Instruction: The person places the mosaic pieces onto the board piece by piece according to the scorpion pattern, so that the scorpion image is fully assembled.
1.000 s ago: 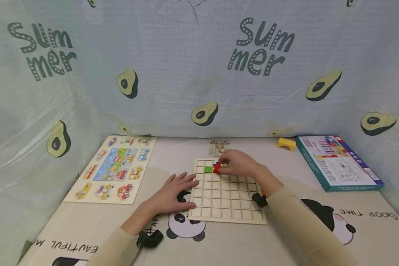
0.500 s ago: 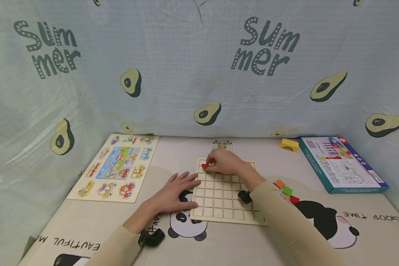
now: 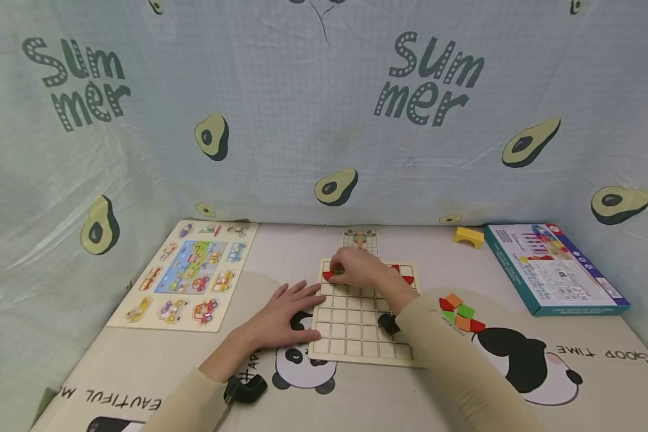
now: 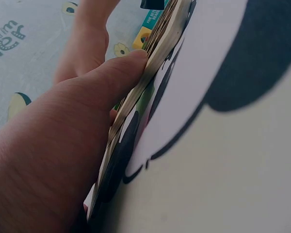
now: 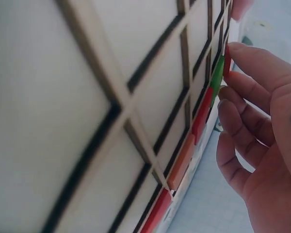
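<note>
A wooden grid board (image 3: 338,329) lies on the table. My right hand (image 3: 358,267) is over its far left corner, thumb and index finger pinching a red tile (image 5: 227,61) at the end of the row. Beside that tile in the right wrist view sit a green tile (image 5: 217,81), a red one, an orange tile (image 5: 182,162) and another red tile (image 5: 156,211). My left hand (image 3: 282,316) rests with spread fingers against the board's left edge; in the left wrist view its thumb (image 4: 121,73) touches the rim. Part of the far row is hidden behind my right hand.
Several loose red, green and orange tiles (image 3: 463,312) lie right of the board. A small pattern card (image 3: 373,243) is behind it. A picture puzzle board (image 3: 224,306) lies left; a yellow arch block (image 3: 469,236) and a flat box (image 3: 561,270) lie right.
My right hand has moved left along the far row, with the red tile, to the corner. The loose tiles at right came out from behind the arm. My left hand has stayed put.
</note>
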`<state>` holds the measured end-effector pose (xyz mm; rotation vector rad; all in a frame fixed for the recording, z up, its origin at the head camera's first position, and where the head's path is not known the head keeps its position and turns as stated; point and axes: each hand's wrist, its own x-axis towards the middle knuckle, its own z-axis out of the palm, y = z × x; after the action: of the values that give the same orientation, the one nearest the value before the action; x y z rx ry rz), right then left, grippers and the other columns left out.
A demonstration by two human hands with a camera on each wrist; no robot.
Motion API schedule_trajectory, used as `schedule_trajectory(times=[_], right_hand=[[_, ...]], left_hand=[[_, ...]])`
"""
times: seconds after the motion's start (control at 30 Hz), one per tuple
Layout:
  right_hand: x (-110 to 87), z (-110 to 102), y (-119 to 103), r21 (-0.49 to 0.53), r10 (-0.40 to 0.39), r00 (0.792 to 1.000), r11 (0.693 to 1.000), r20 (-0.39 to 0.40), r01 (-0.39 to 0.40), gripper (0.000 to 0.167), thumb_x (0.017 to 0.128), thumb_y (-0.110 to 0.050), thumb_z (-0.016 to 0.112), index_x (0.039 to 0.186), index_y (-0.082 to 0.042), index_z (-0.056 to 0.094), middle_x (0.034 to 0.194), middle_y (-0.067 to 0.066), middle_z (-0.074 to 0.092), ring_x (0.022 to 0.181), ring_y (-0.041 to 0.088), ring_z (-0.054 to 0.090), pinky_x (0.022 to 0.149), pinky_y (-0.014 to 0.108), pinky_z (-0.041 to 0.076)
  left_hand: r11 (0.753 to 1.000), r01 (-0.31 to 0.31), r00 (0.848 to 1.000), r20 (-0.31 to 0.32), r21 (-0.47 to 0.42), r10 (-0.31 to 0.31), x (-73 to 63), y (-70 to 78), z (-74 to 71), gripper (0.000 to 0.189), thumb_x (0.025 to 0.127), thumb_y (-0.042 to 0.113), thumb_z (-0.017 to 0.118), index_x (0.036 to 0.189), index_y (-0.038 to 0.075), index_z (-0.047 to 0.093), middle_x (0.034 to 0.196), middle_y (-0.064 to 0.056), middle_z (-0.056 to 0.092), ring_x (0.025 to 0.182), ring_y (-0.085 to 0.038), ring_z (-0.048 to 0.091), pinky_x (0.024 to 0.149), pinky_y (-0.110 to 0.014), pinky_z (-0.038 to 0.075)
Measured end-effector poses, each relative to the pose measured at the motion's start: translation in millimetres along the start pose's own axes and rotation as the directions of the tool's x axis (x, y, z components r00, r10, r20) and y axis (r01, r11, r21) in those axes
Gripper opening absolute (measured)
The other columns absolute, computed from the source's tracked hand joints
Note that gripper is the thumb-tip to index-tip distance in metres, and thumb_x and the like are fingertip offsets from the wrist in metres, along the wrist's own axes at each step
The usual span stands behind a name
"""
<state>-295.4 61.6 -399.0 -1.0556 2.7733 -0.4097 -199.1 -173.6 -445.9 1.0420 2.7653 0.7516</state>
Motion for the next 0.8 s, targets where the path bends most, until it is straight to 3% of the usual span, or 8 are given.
schedule_trajectory(times=[0.63, 0.8], right_hand=[[2.1, 3.3, -2.1, -0.034, 0.049, 0.999, 0.998, -0.006, -0.049, 0.025, 0.094, -0.034, 0.074, 0.103, -0.01, 0.073, 0.095, 0.0, 0.061, 0.085, 0.016, 0.057, 0.081, 0.035, 0.052], [-0.7, 1.0, -1.5, 0.002, 0.055, 0.998, 0.998, -0.01, -0.055, 0.026, 0.095, -0.034, 0.073, 0.103, -0.01, 0.073, 0.096, 0.0, 0.061, 0.087, 0.016, 0.058, 0.082, 0.036, 0.053]], left_hand=[[1.0, 0.017, 1.0, 0.01, 0.002, -0.017, -0.1, -0.4, 0.6, 0.074, 0.09, 0.056, 0.067, 0.152, 0.02, 0.049, 0.163, 0.001, 0.031, 0.153, -0.027, 0.015, 0.121, -0.055, 0.005], [1.0, 0.015, 1.0, 0.012, 0.001, -0.015, 0.0, -1.3, 0.7, 0.074, 0.09, 0.056, 0.067, 0.152, 0.02, 0.049, 0.163, 0.001, 0.031, 0.153, -0.027, 0.014, 0.121, -0.055, 0.005]])
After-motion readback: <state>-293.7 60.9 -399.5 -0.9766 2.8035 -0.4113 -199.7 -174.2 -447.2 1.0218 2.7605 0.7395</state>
